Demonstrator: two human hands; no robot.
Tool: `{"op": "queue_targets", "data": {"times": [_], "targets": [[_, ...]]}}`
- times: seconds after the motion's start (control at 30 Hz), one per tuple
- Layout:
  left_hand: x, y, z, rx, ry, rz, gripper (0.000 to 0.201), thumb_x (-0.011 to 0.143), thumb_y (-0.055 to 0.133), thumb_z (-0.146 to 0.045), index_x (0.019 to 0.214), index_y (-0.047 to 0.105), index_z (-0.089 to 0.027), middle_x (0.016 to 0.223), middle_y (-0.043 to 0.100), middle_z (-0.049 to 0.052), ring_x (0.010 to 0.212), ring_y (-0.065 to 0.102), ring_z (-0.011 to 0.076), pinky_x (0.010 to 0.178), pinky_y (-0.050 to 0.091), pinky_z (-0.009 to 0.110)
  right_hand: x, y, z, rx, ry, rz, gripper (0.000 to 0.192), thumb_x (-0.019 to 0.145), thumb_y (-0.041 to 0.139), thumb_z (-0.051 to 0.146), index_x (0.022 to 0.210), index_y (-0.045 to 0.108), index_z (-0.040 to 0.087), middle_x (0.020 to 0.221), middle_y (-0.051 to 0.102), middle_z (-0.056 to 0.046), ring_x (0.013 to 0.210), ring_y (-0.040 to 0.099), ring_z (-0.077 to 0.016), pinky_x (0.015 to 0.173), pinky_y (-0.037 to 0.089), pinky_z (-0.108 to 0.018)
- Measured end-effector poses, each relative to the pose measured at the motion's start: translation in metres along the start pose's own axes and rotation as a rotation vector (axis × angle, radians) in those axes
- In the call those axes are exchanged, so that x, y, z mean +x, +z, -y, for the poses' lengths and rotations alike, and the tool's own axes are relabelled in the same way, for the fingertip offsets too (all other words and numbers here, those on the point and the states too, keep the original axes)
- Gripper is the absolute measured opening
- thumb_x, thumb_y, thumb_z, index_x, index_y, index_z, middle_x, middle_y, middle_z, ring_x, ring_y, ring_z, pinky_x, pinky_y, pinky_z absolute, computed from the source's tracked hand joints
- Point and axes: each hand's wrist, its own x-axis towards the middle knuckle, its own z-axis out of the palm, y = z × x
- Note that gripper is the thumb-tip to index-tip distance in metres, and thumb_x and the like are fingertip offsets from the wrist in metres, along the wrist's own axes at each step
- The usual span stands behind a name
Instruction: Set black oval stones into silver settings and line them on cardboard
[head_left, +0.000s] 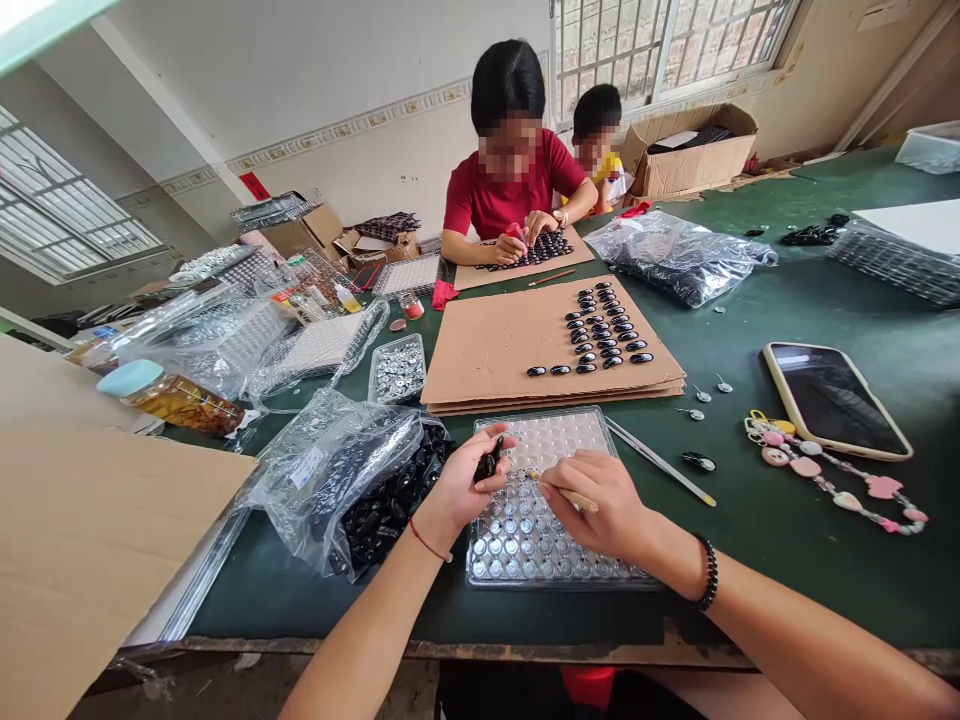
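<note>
A black oval bead (pixel 487 464) is pinched in the fingers of the left hand (pixel 465 487) above the clear blister tray (pixel 525 545); a thin wooden stick (pixel 576 498) is gripped by the right hand (pixel 604 505), tip lowered to the tray.

Small black oval piece (pixel 487 464), glossy, pinched in left hand (pixel 461 487) fingertips, held tilted just above clear blister tray (pixel 570 435). Thin pale stick (pixel 571 496) gripped in right hand (pixel 604 500), tip pointing left twd the black piece, over tray. Tray lies flat under both hands w/ rows of round silver discs in pockets.
</note>
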Motion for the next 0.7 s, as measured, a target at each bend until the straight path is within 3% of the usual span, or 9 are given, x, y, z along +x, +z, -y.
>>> {"op": "queue_targets", "data": {"times": [0.17, 0.37, 0.57, 0.7], "targets": [[-0.0013, -0.0021, 0.0027, 0.139, 0.044, 0.083, 0.024, 0.08, 0.048, -0.018, 0.104, 0.051, -0.013, 0.082, 0.059, 0.007, 0.036, 0.038, -0.0012, 0.029, 0.019, 0.01, 0.0002, 0.0006, 0.0008, 0.0, -0.008, -0.007, 0.013, 0.082, 0.043, 0.016, 0.072, 0.05, 0.017, 0.058, 0.055, -0.001, 0.05, 0.04, -0.0115, 0.052, 0.029, -0.025], [-0.0035, -0.0004, 0.0057, 0.181, 0.045, 0.105, 0.025, 0.08, 0.052, -0.025, 0.102, 0.053, -0.013, 0.077, 0.058, 0.004, 0.036, 0.034, -0.0025, 0.03, 0.019, 0.009, 0.0023, -0.0001, 0.0003, -0.007, -0.018, -0.025, 0.012, 0.082, 0.042, 0.015, 0.072, 0.049, 0.017, 0.058, 0.055, -0.001, 0.049, 0.04, -0.0114, 0.051, 0.029, -0.025], [-0.0066, -0.0008, 0.0032, 0.215, 0.008, 0.114, 0.029, 0.072, 0.057, -0.009, 0.1, 0.054, -0.014, 0.093, 0.055, 0.007, 0.048, 0.047, -0.0005, 0.032, 0.024, 0.008, 0.0022, 0.0005, 0.0011, -0.009, -0.026, -0.022, 0.012, 0.082, 0.043, 0.014, 0.072, 0.049, 0.017, 0.056, 0.054, 0.0, 0.048, 0.039, -0.0113, 0.051, 0.029, -0.025], [-0.0093, 0.0003, 0.0002, 0.223, 0.031, 0.101, 0.029, 0.075, 0.055, -0.013, 0.104, 0.054, -0.014, 0.102, 0.056, 0.011, 0.053, 0.051, 0.0024, 0.031, 0.022, 0.01, 0.0002, -0.0009, 0.0002, 0.017, -0.019, -0.036, 0.01, 0.081, 0.043, 0.013, 0.075, 0.049, 0.018, 0.058, 0.053, -0.001, 0.049, 0.041, -0.0116, 0.05, 0.03, -0.025]]}}
